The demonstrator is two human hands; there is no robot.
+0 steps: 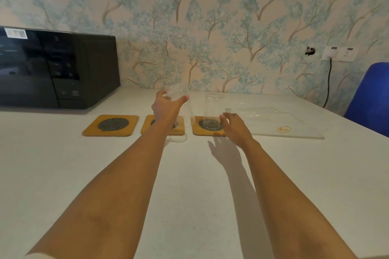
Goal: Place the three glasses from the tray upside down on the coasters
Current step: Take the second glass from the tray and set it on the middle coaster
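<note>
Two bare forearms nearest the lens, reaching forward over a pale counter (189, 185). Landmark for all positions: the middle coaster (147, 127), centre one in a row of three cork squares with dark mesh discs.

Left of it: the left coaster (110, 125), bare, nothing on it. Farther left and behind, a black microwave (56, 67) against the wall, well apart from the row.

At the middle coaster: left hand (166, 109) raised above it, thumb and fingers curled around a clear glass (179, 95), tilted, apparently mid-turn. Which end is the rim is hard to read; the glass is nearly invisible against the wallpaper.

Right of it: the right coaster (207, 127) carries a second glass (212, 109), standing straight; looks like mouth down, but not certain. Right hand (233, 125) just beside that glass, fingers loosely spread, gripping nothing; whether a fingertip touches the glass cannot be told.

Farther right: clear tray (305, 130), flat; a faint glassy shape (228, 110) at its near-left edge may be the third glass.

Judged progress: one placed, one in hand, one still to fetch; the left and middle coasters are unfilled.

In the way: little. The standing glass sits close to the left hand's path. Blue chair (370, 99) at the far right, clear of the work.
</note>
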